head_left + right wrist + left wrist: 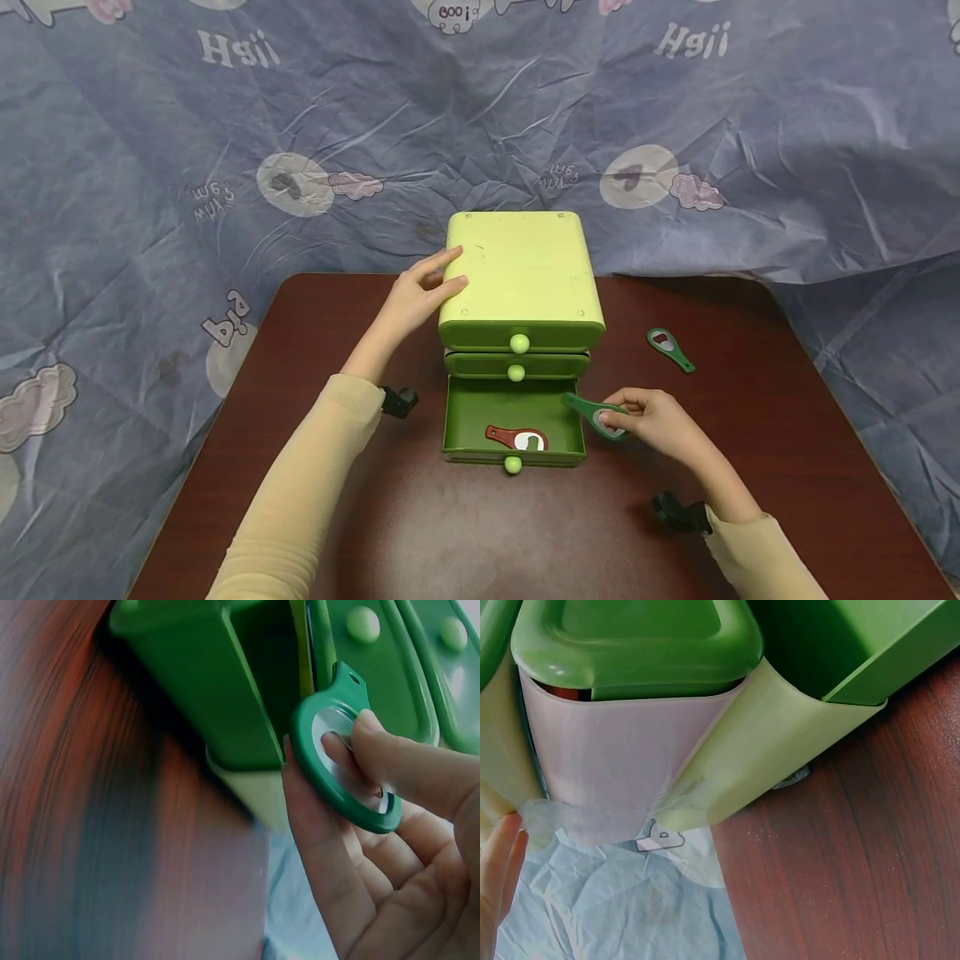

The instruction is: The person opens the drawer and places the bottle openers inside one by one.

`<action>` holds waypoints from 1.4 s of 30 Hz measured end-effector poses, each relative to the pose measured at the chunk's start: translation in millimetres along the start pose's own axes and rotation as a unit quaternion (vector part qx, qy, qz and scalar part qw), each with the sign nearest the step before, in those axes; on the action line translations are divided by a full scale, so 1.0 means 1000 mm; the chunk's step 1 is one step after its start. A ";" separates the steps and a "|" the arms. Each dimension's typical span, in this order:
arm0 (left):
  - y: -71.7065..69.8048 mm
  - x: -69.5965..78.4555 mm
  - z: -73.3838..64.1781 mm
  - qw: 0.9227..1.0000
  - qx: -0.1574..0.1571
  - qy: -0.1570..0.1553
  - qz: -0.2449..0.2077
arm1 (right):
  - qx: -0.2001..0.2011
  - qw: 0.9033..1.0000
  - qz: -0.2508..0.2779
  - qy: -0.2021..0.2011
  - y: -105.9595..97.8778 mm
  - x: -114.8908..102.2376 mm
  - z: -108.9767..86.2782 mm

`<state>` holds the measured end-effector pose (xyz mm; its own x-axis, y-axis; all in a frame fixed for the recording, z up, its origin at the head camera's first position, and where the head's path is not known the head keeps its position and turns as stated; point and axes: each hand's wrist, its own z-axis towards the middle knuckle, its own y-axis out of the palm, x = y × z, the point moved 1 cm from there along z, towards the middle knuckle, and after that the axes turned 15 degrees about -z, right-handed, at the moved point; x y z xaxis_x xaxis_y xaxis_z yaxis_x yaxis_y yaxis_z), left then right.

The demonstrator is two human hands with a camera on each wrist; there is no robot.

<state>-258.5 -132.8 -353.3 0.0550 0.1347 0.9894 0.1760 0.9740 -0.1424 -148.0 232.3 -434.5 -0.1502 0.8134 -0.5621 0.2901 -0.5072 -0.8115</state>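
Note:
A small drawer cabinet (521, 267) with a pale yellow top and green drawers stands on the table, its bottom drawer (480, 400) pulled out. Inside that drawer lies a red bottle opener (510, 437). My right hand (663, 423) pinches a green bottle opener (337, 750) by its round head, thumb on the metal insert. Its handle end points over the drawer's right wall. Another green bottle opener (670, 348) lies on the table to the right. With extended fingers, my left hand (414, 296) rests against the cabinet's upper left side; only its fingers (499, 862) show in the left wrist view.
The dark red-brown table (315, 333) extends on both sides of the cabinet. A wrinkled blue-grey printed cloth (450, 125) hangs behind it. The upper two drawers, with round light green knobs (519, 343), are closed.

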 end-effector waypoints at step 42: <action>0.001 -0.001 0.000 1.000 0.002 -0.004 0.002 | 0.042 0.987 -0.153 -0.033 0.080 -0.069 0.048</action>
<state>-258.8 -131.9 -354.8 0.0479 0.1391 0.9891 0.1714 0.9744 -0.1453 -159.7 121.6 -468.4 -0.2808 0.9132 -0.2955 0.1422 -0.2649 -0.9537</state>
